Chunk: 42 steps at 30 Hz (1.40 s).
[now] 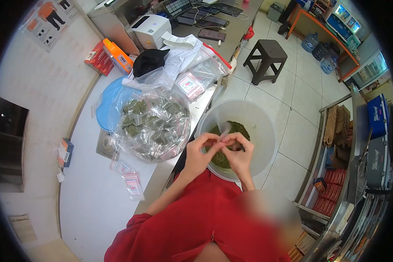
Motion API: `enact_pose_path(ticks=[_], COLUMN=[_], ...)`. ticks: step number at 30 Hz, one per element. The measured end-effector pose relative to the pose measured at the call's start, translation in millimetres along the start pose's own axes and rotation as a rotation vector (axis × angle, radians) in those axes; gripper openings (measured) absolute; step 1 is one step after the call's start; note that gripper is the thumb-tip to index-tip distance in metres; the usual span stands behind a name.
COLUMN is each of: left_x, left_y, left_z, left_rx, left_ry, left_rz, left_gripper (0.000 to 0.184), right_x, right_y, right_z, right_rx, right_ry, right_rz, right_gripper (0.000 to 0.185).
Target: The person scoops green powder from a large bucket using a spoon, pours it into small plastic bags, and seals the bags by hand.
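My left hand (200,156) and my right hand (240,157) meet over a white plastic tub (266,137), fingertips pinched together. Between them is a small clear plastic bag (224,128), blurred, its contents hard to make out. Dried green crumbled herb (220,162) covers the bottom of the tub, partly hidden behind my hands. To the left, on the white table, sits a big clear bag (179,146) stuffed with small packets of green material (155,117). Closer to me lie a few flat printed zip bags (133,185).
A blue round lid (107,105), a black cap (150,62), papers and a white printer (152,31) crowd the table's far part. A dark stool (265,61) stands on the tiled floor. Shelves with red boxes (329,192) line the right side.
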State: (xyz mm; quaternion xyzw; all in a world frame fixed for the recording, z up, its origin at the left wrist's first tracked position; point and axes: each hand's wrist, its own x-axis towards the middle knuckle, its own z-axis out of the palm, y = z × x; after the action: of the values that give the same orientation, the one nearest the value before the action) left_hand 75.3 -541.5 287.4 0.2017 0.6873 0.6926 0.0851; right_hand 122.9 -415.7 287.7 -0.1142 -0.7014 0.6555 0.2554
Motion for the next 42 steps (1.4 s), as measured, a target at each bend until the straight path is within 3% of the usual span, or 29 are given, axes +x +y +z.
enact_pose_path(ticks=[2, 9, 11, 12, 14, 17, 20, 24, 27, 29, 30, 32, 33, 35, 38, 39, 40, 41, 42], left_x=[1.7, 9.3, 12.5, 13.8, 15.0, 13.5, 15.3, 20.7, 24.9, 23.9, 20.6, 14.7, 14.8, 16.8, 20.5, 19.1, 16.4, 13.6, 10.1], left_y=[0.2, 18.2, 23.7, 27.5, 32.9, 23.1, 16.5, 10.2, 10.2, 7.2, 5.8, 3.4, 3.2, 6.9, 18.1, 20.1, 21.6, 22.2, 19.3], left_z=[-2.5, -25.6, -26.3, -27.3, -29.7, -30.0, -34.3, -36.3, -33.1, -29.6, -28.0, -21.6, -16.4, -7.9, 1.0, 0.9, 0.2, -0.8, -5.6], left_rx=[0.052, 0.204, 0.277, 0.275, 0.382, 0.206, 0.205, 0.077, 0.328, 0.55, 0.548, 0.735, 0.729, 0.644, 0.574, 0.573, 0.639, 0.701, 0.673], left_ry=[0.003, -0.13, -0.194, -0.194, -0.287, -0.346, -0.47, -0.479, -0.441, -0.295, -0.304, -0.109, -0.111, 0.013, 0.13, 0.128, 0.116, 0.105, 0.024], left_rz=[0.0, 0.002, 0.103, 0.101, 0.153, -0.032, -0.057, -0.116, 0.034, 0.351, 0.343, 0.411, 0.408, 0.18, 0.133, 0.13, 0.282, 0.435, 0.425], left_gripper=[0.009, 0.01, 0.011, 0.011, 0.012, 0.017, 0.022, 0.024, 0.021, 0.018, 0.018, 0.018, 0.018, 0.017, 0.019, 0.019, 0.021, 0.023, 0.018], right_x=[-0.2, 2.7, 2.0, 2.3, 4.9, 6.2, 5.7, 6.1, 5.5, 2.7, 3.0, 9.6, 12.3, 12.5, 5.1, 2.6, 1.6, 1.6, 2.0], right_y=[-8.4, -28.3, -31.4, -30.4, -26.9, -27.9, -37.0, -41.7, -39.7, -32.7, -29.6, -22.9, -15.8, -2.1, -14.7, -19.2, -25.1, -25.0, -24.5], right_z=[0.7, -5.5, -0.2, 2.5, 6.5, 4.6, 5.1, 3.6, 4.6, 4.0, 2.7, -2.7, -1.4, 8.1, 16.9, 19.3, 19.4, 17.4, 14.7], right_rx=[-0.079, -0.197, -0.376, -0.378, -0.403, -0.421, -0.372, -0.319, -0.367, -0.42, -0.421, -0.513, -0.519, -0.521, -0.552, -0.556, -0.467, -0.472, -0.166], right_ry=[-0.016, -0.154, -0.134, -0.135, -0.079, -0.134, -0.17, -0.178, -0.115, -0.128, -0.123, 0.107, 0.106, 0.298, 0.304, 0.287, 0.221, 0.221, 0.237], right_rz=[-0.025, 0.087, -0.238, -0.237, -0.496, -0.445, -0.32, -0.19, -0.176, -0.235, -0.223, -0.383, -0.379, -0.525, -0.572, -0.57, -0.415, -0.413, -0.167], right_gripper=[0.018, 0.021, 0.021, 0.021, 0.019, 0.019, 0.016, 0.015, 0.012, 0.015, 0.015, 0.02, 0.02, 0.022, 0.026, 0.028, 0.028, 0.028, 0.026])
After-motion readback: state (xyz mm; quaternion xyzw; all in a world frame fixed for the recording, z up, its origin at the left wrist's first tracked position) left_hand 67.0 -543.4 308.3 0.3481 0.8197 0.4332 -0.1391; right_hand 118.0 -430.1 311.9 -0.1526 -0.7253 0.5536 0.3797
